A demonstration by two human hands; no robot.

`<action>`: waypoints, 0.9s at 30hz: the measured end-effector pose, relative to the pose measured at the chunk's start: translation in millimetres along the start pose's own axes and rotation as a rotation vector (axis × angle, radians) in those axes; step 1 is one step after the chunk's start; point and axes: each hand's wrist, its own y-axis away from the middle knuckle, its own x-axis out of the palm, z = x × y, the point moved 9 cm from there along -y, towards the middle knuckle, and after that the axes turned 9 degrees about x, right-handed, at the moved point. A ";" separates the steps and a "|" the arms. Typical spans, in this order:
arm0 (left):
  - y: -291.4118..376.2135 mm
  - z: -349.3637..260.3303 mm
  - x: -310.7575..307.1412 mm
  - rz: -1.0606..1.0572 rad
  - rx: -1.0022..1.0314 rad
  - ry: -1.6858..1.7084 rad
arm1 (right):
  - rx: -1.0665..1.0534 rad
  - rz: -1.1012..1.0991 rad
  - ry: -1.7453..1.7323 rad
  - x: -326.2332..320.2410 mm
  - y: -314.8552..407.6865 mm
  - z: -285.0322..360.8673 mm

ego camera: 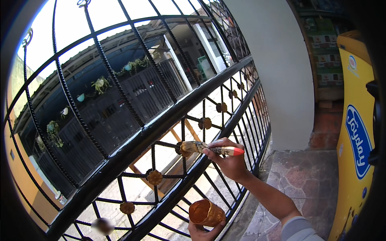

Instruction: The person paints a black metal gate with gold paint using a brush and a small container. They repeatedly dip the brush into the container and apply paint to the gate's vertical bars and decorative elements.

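A flat paintbrush (208, 148) with a red-tipped, paint-stained handle is held in my right hand (230, 162). Its gold-brown bristles touch a flower-shaped rosette (182, 149) on the black metal gate (126, 150), covering much of it. Lower down, my left hand (208, 232) grips a cup (208, 212) coated in gold-brown paint, its open mouth facing up. How much paint is inside, I cannot tell. Down and to the left, one rosette (155, 177) and another rosette (127, 208) show gold. Up and to the right, a rosette (207, 123) looks gold on one side and dark on the other.
A yellow ice-cream freezer (355, 135) stands at the right, past a white pillar (277, 75). Stone paving (301, 186) lies beneath my right arm. Through the bars a wooden frame (144, 177), hanging plants (101, 85) and a house front show. A person (236, 37) is beyond the gate.
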 end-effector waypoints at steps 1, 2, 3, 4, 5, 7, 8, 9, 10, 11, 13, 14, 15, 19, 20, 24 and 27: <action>0.0 0.1 0.1 0.005 -0.003 0.007 | -0.021 -0.037 -0.004 -5.0 -0.5 3.7; -0.1 0.2 -0.4 0.002 -0.006 0.002 | -0.026 -0.068 -0.010 -9.2 -1.3 5.9; 0.1 0.0 -1.2 -0.001 -0.008 -0.004 | -0.042 -0.123 -0.016 -14.0 -0.6 8.9; 0.0 0.1 -1.7 -0.004 -0.009 -0.008 | 0.005 -0.110 -0.107 -13.1 -0.9 5.6; -0.2 0.0 -1.9 -0.005 -0.008 -0.012 | 0.015 -0.078 -0.147 -8.8 -0.5 5.5; -0.6 0.0 -1.0 -0.004 -0.008 -0.017 | 0.038 -0.003 -0.215 1.5 0.9 3.4; -1.3 -1.0 -0.5 -0.007 0.005 -0.014 | 0.067 0.038 -0.211 8.2 1.8 0.2; -1.4 -2.5 -0.1 -0.012 0.017 -0.013 | 0.068 0.087 -0.137 12.8 1.4 -1.5; -1.7 -4.2 0.0 -0.016 0.028 -0.013 | -0.014 0.017 -0.044 7.4 1.4 3.2; -1.6 -4.7 0.3 -0.011 0.021 -0.019 | -0.071 -0.042 0.050 2.9 1.2 5.9; -1.6 -6.2 -0.2 -0.004 0.010 -0.030 | -0.164 -0.103 0.086 -5.9 2.5 10.7; -1.7 -6.5 -0.9 -0.002 0.000 -0.011 | -0.209 -0.138 0.093 -10.3 3.8 13.6; -1.5 -6.6 -1.6 0.000 -0.012 0.009 | -0.223 -0.109 0.130 -7.9 4.4 14.7; -2.9 -4.7 -1.5 0.017 -0.019 -0.029 | -0.347 0.035 0.134 9.8 14.0 29.5; -2.2 -3.8 -1.2 0.006 -0.018 -0.003 | -0.331 0.068 0.105 13.0 16.2 31.1; 0.4 -2.6 -3.1 -0.014 -0.001 0.013 | -0.223 0.045 0.036 13.2 13.8 28.6; 1.5 0.1 -5.2 -0.006 -0.033 0.007 | -0.135 0.046 0.047 11.0 1.4 16.8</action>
